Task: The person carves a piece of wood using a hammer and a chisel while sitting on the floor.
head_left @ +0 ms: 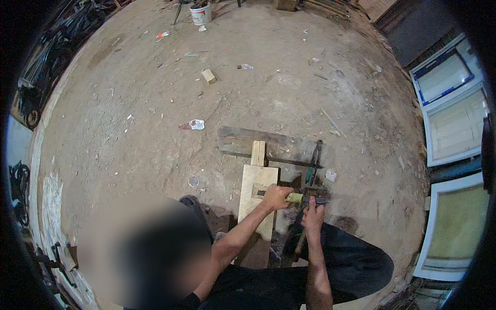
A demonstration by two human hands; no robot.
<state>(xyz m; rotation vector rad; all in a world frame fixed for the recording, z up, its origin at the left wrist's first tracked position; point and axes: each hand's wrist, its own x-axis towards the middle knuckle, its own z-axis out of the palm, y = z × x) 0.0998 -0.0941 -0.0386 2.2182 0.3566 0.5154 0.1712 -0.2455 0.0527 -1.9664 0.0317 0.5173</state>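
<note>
My left hand [277,198] is closed around a chisel with a yellow handle [294,198]. Its dark blade [261,194] lies over a shallow recess in a pale wooden board [251,181]. Just to the right, my right hand [312,218] grips what looks like a hammer close to its grey metal head [321,201]. The hammer's wooden handle [299,245] points down toward my lap. Its head is beside the end of the chisel handle; whether they touch I cannot tell.
A dark weathered plank [243,140] lies beyond the board. Pincers with green grips [313,168] are to its right. A wood block [208,76] and scraps litter the dirt floor. White-framed panels [454,113] line the right; a white bucket [201,15] stands far off. A blurred patch covers the lower left.
</note>
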